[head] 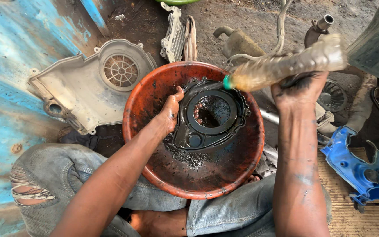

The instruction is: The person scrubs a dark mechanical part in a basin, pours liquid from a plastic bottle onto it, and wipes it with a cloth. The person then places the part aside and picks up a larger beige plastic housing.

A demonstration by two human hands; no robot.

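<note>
My left hand [170, 113] grips the left edge of a black engine cover [209, 115] that lies tilted in a round red-orange basin [154, 94]. The basin rests on my lap and is dark with oily grime. My right hand [298, 89] holds a clear plastic bottle [286, 66] of brownish liquid, tipped sideways. Its green cap end points left, over the upper edge of the cover.
A grey fan cover with a round grille [88, 85] lies to the left on the ground. A blue plastic part [360, 166] sits at the right on a woven mat. Metal engine parts, pipes and a finned piece [174, 33] lie beyond the basin.
</note>
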